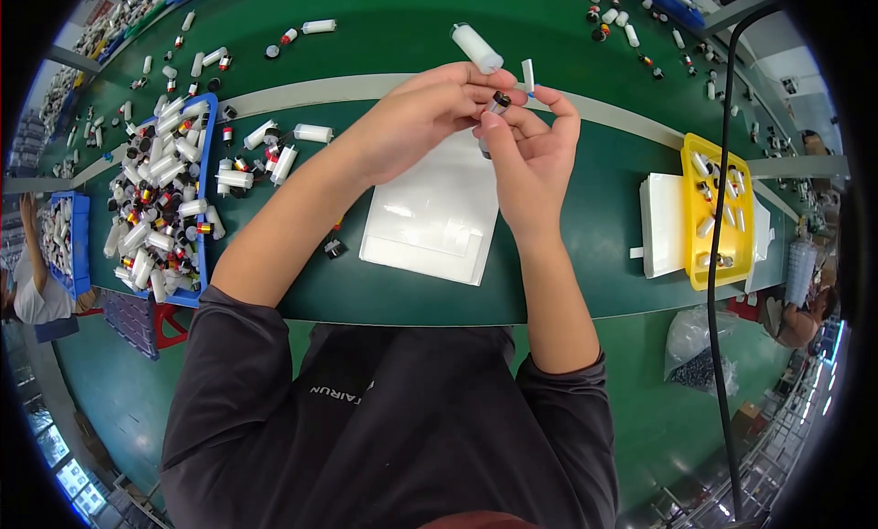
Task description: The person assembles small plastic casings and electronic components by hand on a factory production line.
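My left hand reaches across the bench with its fingers curled together. A white capped plastic cylinder sticks up from its fingertips and looks held there. Beside it, my right hand is closed, its thumb pressing a small clear cylinder with a black top. At the right index fingertip stands a thin white piece with a blue end. The fingers of both hands meet and partly hide these parts. Below the hands lies a white sheet in a clear sleeve.
A blue bin heaped with white cylinders stands at left, more of them loose beside it. At right, a yellow tray holds several pieces next to a white box. A black cable hangs at right. Scattered cylinders lie on the far green surface.
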`<state>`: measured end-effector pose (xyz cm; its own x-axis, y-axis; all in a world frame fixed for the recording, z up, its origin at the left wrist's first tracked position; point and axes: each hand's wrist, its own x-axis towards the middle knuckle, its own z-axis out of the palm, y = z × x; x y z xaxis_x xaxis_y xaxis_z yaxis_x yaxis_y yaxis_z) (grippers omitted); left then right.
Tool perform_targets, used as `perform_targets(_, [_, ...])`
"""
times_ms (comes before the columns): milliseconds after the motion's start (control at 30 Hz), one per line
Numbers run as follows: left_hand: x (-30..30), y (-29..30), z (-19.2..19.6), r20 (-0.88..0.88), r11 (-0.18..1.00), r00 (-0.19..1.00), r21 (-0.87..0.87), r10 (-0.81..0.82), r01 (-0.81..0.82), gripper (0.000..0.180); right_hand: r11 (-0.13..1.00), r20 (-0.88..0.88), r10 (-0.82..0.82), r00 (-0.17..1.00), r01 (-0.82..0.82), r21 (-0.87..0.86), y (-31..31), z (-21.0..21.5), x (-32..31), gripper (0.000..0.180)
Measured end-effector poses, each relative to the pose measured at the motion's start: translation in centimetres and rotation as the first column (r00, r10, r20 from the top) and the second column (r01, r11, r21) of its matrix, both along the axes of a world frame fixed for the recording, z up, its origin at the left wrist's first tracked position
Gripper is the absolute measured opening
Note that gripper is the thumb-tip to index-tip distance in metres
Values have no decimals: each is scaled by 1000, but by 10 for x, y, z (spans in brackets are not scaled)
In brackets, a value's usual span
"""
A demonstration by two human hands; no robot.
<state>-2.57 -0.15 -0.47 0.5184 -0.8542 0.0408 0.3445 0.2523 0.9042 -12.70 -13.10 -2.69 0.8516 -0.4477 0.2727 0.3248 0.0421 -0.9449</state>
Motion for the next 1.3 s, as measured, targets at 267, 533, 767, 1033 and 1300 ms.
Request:
perform_targets(267, [8, 4, 6, 279, 988, 959, 127, 48, -86, 39, 995, -49, 59, 997, -54, 85, -5, 3, -4, 55])
perform_targets(533, [5, -1, 5, 164, 983, 977, 101, 136, -153, 39, 938, 133, -119, 984, 155, -309, -8, -15, 1, 50])
perform_targets(767, [9, 0, 3, 256, 973, 957, 146, 135, -177, 38, 903, 138, -133, 981, 178, -390, -10, -17, 0, 51])
perform_targets(1033, [11, 0, -1, 206, 977, 974, 166, 95, -130, 34, 996, 98, -13, 995, 4, 94, -21, 2, -5, 23])
perform_targets(1300, [9, 0, 1, 353, 969, 935, 221, 31, -115, 31, 970, -149, 196, 969, -170, 174, -36, 13, -3, 12])
